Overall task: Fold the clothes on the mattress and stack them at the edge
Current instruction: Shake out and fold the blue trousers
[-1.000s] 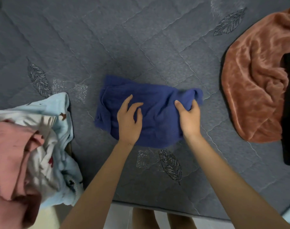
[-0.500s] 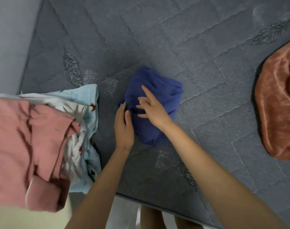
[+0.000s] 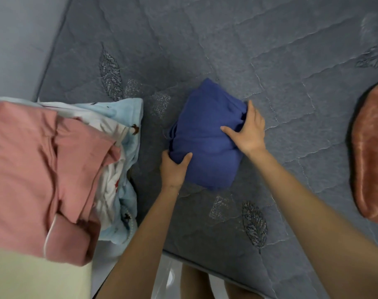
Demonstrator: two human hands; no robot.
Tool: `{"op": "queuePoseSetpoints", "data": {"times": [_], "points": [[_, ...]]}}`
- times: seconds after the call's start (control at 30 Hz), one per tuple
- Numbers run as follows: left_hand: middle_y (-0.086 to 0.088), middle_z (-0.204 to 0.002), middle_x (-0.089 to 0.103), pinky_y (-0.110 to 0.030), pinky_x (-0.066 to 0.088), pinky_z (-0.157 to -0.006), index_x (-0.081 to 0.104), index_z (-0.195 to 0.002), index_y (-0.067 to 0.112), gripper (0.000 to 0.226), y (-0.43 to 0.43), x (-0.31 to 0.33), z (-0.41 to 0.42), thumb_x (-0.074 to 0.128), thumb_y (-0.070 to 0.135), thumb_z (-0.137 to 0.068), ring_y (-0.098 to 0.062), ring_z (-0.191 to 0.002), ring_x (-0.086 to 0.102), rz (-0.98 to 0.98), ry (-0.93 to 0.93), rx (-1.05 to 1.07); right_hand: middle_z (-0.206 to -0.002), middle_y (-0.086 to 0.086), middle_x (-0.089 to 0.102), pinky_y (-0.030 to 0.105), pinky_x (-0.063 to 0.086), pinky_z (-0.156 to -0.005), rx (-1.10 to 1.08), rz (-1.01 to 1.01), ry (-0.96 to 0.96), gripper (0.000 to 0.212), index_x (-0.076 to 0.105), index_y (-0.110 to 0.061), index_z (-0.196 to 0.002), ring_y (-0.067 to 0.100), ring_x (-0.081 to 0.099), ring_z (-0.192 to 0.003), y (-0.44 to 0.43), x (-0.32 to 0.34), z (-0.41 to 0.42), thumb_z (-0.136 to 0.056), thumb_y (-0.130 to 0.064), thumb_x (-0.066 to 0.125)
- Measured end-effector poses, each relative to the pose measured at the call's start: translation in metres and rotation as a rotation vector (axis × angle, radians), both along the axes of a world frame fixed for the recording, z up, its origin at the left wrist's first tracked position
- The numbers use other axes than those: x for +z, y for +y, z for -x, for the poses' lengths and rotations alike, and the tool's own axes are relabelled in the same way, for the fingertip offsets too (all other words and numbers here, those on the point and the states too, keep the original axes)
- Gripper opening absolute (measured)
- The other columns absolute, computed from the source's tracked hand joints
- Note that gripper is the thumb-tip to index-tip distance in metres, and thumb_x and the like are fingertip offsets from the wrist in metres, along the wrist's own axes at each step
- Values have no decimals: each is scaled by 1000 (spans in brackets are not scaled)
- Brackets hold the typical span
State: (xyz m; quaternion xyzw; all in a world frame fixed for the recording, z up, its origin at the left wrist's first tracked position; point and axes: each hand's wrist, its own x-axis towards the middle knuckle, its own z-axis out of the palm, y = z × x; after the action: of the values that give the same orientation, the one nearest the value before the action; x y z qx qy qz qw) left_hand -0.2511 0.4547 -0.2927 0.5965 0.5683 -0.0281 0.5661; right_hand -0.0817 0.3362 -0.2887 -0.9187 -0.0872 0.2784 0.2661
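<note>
Head view: a blue garment (image 3: 205, 143), already folded into a thick compact bundle, lay near the middle of the frame on the grey quilted mattress (image 3: 226, 50). The left hand (image 3: 174, 169) gripped the bundle's corner at 7 o'clock, thumb hooked over the top; its fingers ran under the cloth and could not be seen. The right hand (image 3: 248, 132) clasped the bundle's side at 3 o'clock, thumb laid across the top layer and fingers curled round the bunched edge. Both hands were closed on the fabric, with the bundle between them.

At 9 o'clock, just beside the left hand, sat the pile (image 3: 54, 169) at the mattress edge: a pink garment on top, white and pale blue printed cloth (image 3: 129, 113) beneath, rather loosely layered. At 3 o'clock, well apart from the hands, a rust-coloured plush cloth (image 3: 371, 158) lay unfolded and partly out of frame.

The folding of the blue piece looked finished, and the step in hand appeared to be the transfer to the stack. The next move would call for lifting the bundle with both sides squeezed so the layers did not spring open, carrying it toward 9 o'clock, and setting it squarely on the pink garment. The rust cloth seemed next in line.
</note>
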Motion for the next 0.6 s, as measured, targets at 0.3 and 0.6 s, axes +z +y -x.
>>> {"op": "queuePoseSetpoints", "data": {"times": [0.3, 0.6], "points": [[13, -103, 64, -14, 51, -73, 56, -103, 31, 22, 3, 10, -12, 61, 12, -93, 7, -86, 64, 176, -322, 113, -82, 3, 64, 23, 53, -72, -485, -437, 404, 20, 60, -11, -78, 15, 60, -83, -12, 9, -4, -82, -22, 76], [8, -111, 65, -17, 51, -80, 53, -112, 29, 36, -45, 6, -2, 69, 10, -86, -8, -104, 62, 453, -262, -264, -80, -13, 63, 14, 44, -70, -628, -497, 50, 6, 68, -15, -85, -6, 54, -70, -74, 39, -29, -84, -18, 72]]}}
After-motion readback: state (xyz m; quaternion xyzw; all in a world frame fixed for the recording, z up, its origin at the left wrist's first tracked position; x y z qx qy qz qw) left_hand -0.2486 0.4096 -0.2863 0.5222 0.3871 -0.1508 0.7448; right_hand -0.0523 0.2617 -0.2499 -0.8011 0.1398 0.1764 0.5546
